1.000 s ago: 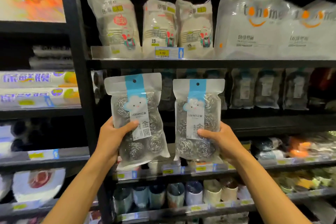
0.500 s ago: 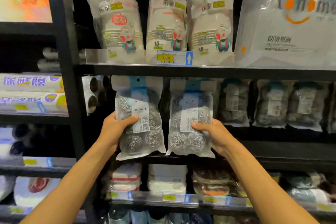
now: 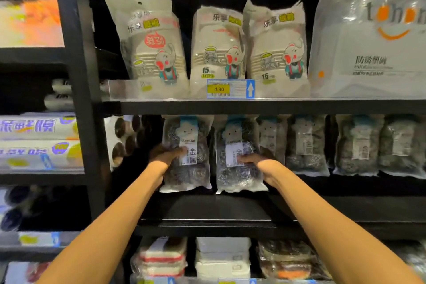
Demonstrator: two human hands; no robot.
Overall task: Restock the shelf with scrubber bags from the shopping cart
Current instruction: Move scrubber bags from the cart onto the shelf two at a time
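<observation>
Both arms reach up from the bottom of the frame into the middle tier of the black metal shelf, and each hand has a bag. The left hand, centre-left of the frame, has its grip wrapped around the left edge of a clear plastic bag of steel-wool scrubbers with a pale blue cloud header, thumb laid across the white label on the front. The right hand, just right of centre, is clamped the same way on a second clear bag of silvery scrubbers, thumb over the label and fingers hidden behind the pack. Both bags stand upright side by side, nearly touching, their bottom edges low over the dark shelf board; whether they rest on it I cannot tell. To the right of them, in the same tier, a row of matching scrubber bags stands further back in shadow, running off toward the right edge. Up above, on the next tier, three beige packs with a cartoon elephant sit behind a clear strip with a yellow price tag reading 4.90, and a big white carrier pack with orange lettering fills the upper right. At the far left, blurred, lie rolls of cling film in white boxes.
</observation>
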